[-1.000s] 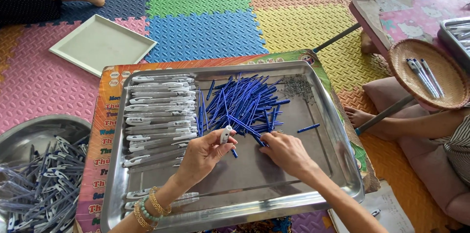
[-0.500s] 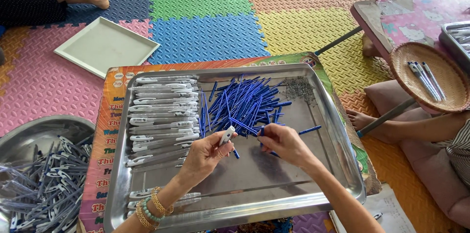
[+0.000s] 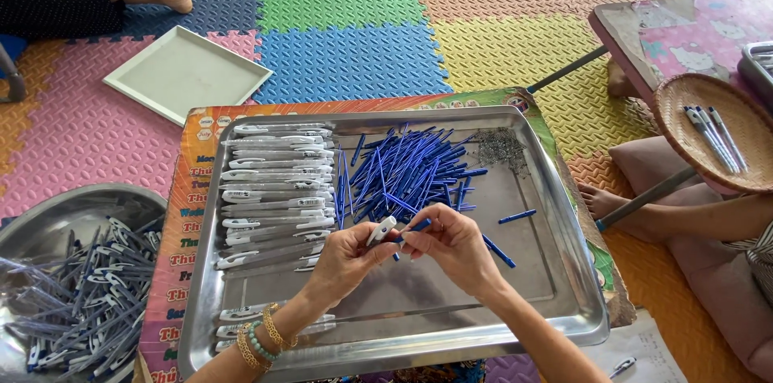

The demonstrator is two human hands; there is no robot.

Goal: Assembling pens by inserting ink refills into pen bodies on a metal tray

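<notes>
Pinching white pen barrel (image 3: 382, 231) in left hand (image 3: 345, 260), tip up-right, right hand (image 3: 456, 244) gripping blue refill (image 3: 420, 225).

left hand (image 3: 342, 258): pinches white pen barrel (image 3: 381, 231) | right hand (image 3: 455, 242): holds blue refill (image 3: 417, 226) | both over steel tray (image 3: 555, 270)

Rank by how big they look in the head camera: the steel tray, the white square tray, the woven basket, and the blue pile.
1. steel tray
2. white square tray
3. woven basket and blue pile look alike; the basket is partly cut off, so unranked.
</notes>
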